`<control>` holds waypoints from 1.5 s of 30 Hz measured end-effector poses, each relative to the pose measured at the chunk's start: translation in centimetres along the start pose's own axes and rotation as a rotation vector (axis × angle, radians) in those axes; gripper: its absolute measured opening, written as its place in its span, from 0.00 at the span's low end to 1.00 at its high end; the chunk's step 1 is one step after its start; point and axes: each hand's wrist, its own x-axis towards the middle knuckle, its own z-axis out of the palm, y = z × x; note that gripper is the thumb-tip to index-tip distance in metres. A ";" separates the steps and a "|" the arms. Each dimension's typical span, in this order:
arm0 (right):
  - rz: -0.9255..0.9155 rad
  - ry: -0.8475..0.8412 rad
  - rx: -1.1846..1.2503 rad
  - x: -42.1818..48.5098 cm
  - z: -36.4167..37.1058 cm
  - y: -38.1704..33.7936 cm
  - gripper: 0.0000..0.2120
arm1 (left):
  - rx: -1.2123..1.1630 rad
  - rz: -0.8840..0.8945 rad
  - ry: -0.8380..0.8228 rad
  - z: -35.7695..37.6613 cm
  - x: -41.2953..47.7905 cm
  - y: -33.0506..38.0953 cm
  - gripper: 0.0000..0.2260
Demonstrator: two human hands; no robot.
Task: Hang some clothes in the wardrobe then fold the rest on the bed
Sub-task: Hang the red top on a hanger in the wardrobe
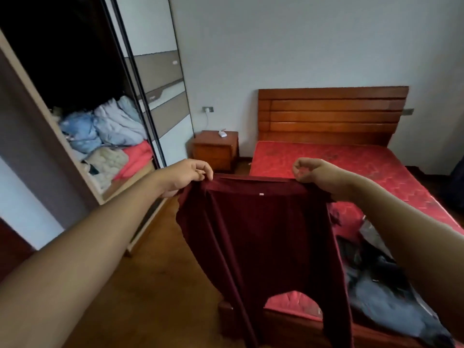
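A maroon garment [253, 237] is held up at centre frame, pinched at its top edge by the closed left hand [187, 175] and the closed right hand [315, 173], between the wardrobe [82, 104] at left and the bed [351, 167] at right. Only 2 thin pinches carry it, so the edge could slip. Its hanging ends may drag on the floor [150, 285], or snag the clothes [391, 292] heaped at lower right.

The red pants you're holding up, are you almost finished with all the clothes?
Not nearly. Both hands, left and right, hold the maroon pants up by the waistband, unfolded. A pile of clothes still lies loose on the bed. Nothing visibly hangs in the wardrobe yet, though its top is dark.
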 end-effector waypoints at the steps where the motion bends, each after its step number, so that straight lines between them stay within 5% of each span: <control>1: 0.004 -0.049 -0.004 1.2 1.2 -0.9 0.17 | -0.010 -0.040 0.006 -1.3 -0.6 -0.9 0.25; 5: -0.024 -0.133 -0.187 6.5 6.8 -4.7 0.18 | 0.014 -0.128 0.053 -6.5 -2.2 -4.5 0.20; 8: -0.103 -0.195 -0.437 11.1 11.8 -7.6 0.03 | 0.193 -0.107 0.062 -10.6 -2.9 -7.9 0.04; 11: -0.152 -0.311 -0.675 15.9 17.2 -10.6 0.13 | 0.491 -0.153 -0.014 -15.8 -3.5 -12.0 0.21; 14: -0.217 -0.359 -0.872 20.5 23.1 -13.3 0.22 | 0.646 -0.185 -0.053 -20.9 -3.9 -16.3 0.19; 17: -0.380 -0.305 -1.050 25.0 28.3 -15.3 0.19 | 0.766 -0.167 0.016 -25.1 -4.6 -19.7 0.14; 20: -0.528 -0.190 -1.148 28.2 31.9 -16.6 0.14 | 0.833 -0.220 0.115 -29.1 -5.1 -23.3 0.19; 26: -0.655 0.048 -1.353 33.3 36.4 -18.6 0.17 | 0.953 -0.248 0.290 -34.8 -4.7 -28.0 0.19; 31: -0.721 0.147 -1.376 39.2 39.0 -20.1 0.09 | 1.178 -0.319 0.429 -38.7 -2.2 -30.6 0.15; 40: -0.537 0.065 -1.184 53.6 39.6 -22.8 0.07 | 0.659 -0.366 0.544 -47.2 6.8 -38.3 0.12; 45: -0.576 -0.048 -1.201 63.1 38.2 -24.5 0.17 | 0.539 -0.351 0.529 -51.9 15.9 -40.1 0.12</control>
